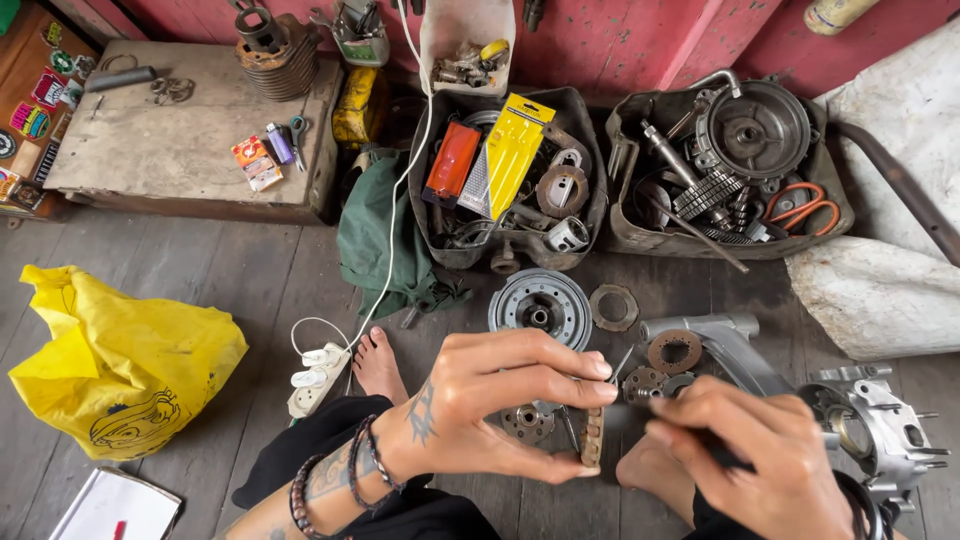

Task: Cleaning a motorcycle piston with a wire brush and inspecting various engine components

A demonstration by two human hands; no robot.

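We note left hand (490, 400) pinching small ridged metal part (592, 438) over floorboards; right hand (760, 450) closed on dark tool (690, 440) (tip touching part). Yellow blister pack (517, 150), orange package (452, 162) in bin (425, 215) beyond.

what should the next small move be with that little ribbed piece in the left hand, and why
Probably keep the left hand steady and work the thin dark tool in the right hand along the ribbed piece. The piece is pinched upright between fingertips, and the tool seems to point toward it, though the gap is blurred.
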